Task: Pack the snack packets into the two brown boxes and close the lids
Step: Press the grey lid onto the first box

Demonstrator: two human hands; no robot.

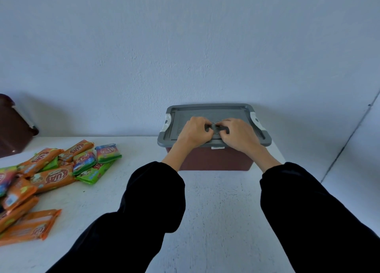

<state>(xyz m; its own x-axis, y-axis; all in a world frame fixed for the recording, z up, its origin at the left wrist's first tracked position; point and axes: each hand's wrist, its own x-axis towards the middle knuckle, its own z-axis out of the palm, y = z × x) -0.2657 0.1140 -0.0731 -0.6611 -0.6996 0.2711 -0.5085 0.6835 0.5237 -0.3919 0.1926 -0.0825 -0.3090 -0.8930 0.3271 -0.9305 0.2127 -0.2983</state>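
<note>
Box point(216, 159) brown, grey lid point(205, 111) on top.

The orange snack packets point(52, 179) read "KUAT"; other print is illegible.

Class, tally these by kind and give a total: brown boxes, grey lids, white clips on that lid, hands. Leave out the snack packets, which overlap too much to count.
Brown boxes: 2
Grey lid: 1
White clips: 2
Hands: 2
Total: 7
</note>
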